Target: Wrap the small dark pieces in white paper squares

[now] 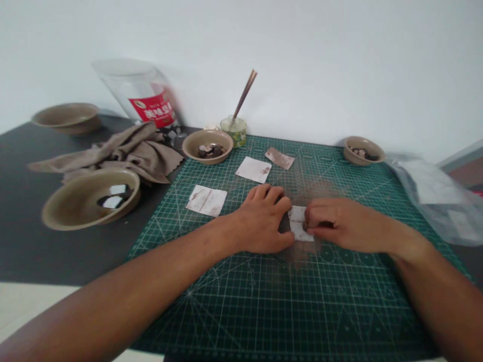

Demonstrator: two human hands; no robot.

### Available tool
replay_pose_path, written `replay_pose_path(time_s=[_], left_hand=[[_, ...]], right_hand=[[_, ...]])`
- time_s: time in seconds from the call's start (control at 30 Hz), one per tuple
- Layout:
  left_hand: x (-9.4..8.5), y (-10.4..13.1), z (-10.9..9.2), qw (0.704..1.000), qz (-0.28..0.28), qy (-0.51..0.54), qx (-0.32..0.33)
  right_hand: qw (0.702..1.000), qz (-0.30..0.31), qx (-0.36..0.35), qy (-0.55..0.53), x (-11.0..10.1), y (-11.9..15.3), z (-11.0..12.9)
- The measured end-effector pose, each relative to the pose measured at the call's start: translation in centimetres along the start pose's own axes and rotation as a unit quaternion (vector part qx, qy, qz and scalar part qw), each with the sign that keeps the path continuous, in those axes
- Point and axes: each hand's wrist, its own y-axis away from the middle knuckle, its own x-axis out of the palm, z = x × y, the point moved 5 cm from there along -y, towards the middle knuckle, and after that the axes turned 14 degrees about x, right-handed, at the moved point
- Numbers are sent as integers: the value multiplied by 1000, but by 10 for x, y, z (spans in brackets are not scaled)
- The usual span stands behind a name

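My left hand (pixel 266 217) rests on the green cutting mat, palm down, fingers apart. Its fingertips and thumb touch the left side of a small creased white sheet (pixel 299 230). My right hand (pixel 334 221) is closed in a pinch over the right side of that sheet. A small dark bit shows at its fingertips, too hidden and blurred to name. Brown dust smears the mat around the hands. Beyond my left hand lie a stained white square with a crease (pixel 207 200), another white square (pixel 253 169) and a brown piece of paper (pixel 279 158).
On the cutting mat (pixel 241 311) stand a bowl of dark and pale pieces (pixel 207 157) and a similar bowl (pixel 364 159). Chopsticks (pixel 244 95) lean in a green cup (pixel 238 137). Leftward are a large bowl (pixel 75 201), a cloth (pixel 124 156) and a jar (pixel 130 83). A plastic bag (pixel 441 196) lies right.
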Motion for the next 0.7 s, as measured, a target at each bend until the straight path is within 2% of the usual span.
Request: replay_pose_path(time_s=[0.07, 0.17, 0.2, 0.37, 0.53, 0.7], left_hand=[[-1, 0, -1, 1000, 0, 0, 4], [-1, 0, -1, 1000, 2, -2, -3], [-1, 0, -1, 1000, 3, -2, -7], [-1, 0, -1, 1000, -6, 2, 6], [0, 0, -1, 1000, -2, -3, -2], [0, 0, -1, 1000, -6, -5, 9]], right_hand=[[1000, 12, -17, -20, 3, -1, 3], [996, -80, 19, 20, -1, -4, -1], [995, -91, 26, 32, -2, -5, -2], [1000, -5, -15, 7, 5, -1, 2], [996, -68, 8, 54, 0, -2, -1], [999, -18, -17, 36, 5, -1, -1]])
